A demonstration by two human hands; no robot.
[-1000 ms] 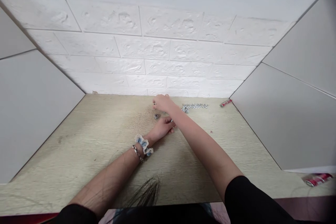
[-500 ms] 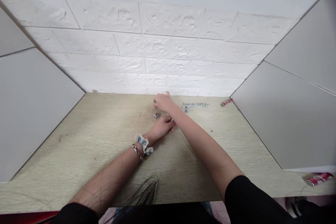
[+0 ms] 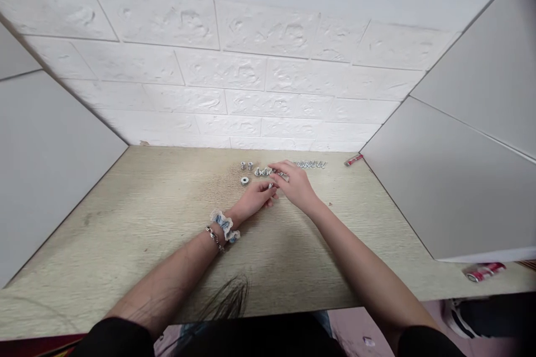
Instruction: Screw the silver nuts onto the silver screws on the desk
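My left hand is closed in a pinch on a small silver metal fastener, mostly covered by the fingers. Just right of it, my right hand hovers with thumb and index finger apart, close to a row of flanged silver fasteners that it partly covers. Two short silver fittings stand side by side at the back left. A round metal piece with a dark hole lies in front of them. Behind my right hand, a line of silver screws extends to the right.
A pale wooden tabletop meets a white brick-patterned wall, with grey panels on both sides. Red cylindrical batteries lie at the right: one by the back corner and another near the front edge. Brown specks mark the wood.
My right hand has moved right, away from the two standing fittings, uncovering them and part of the fastener row. My left hand keeps its pinch. The view has shifted slightly.
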